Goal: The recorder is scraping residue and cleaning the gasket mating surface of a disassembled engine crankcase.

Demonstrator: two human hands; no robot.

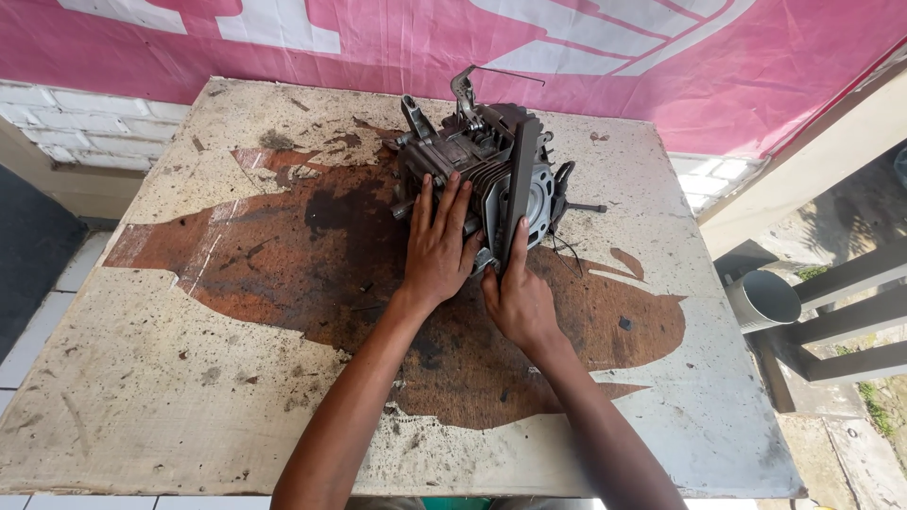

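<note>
Head view: small engine (477, 165) sits at the far middle of the stained table (189, 378). Left hand (437, 247) lies flat, fingers spread, on its casing. Right hand (518, 297) pinches the grey plate (521, 184) edge. Looks like cover seating; next move needs alignment, steady bracing.

My left hand (436, 247) lies flat on a small grey engine (482, 170) atop a stained worktop (189, 378); my right hand (518, 300) grips its dark cover plate (519, 189).

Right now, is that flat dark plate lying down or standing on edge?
On edge: the dark plate stands upright against the engine, right hand gripping it.
</note>
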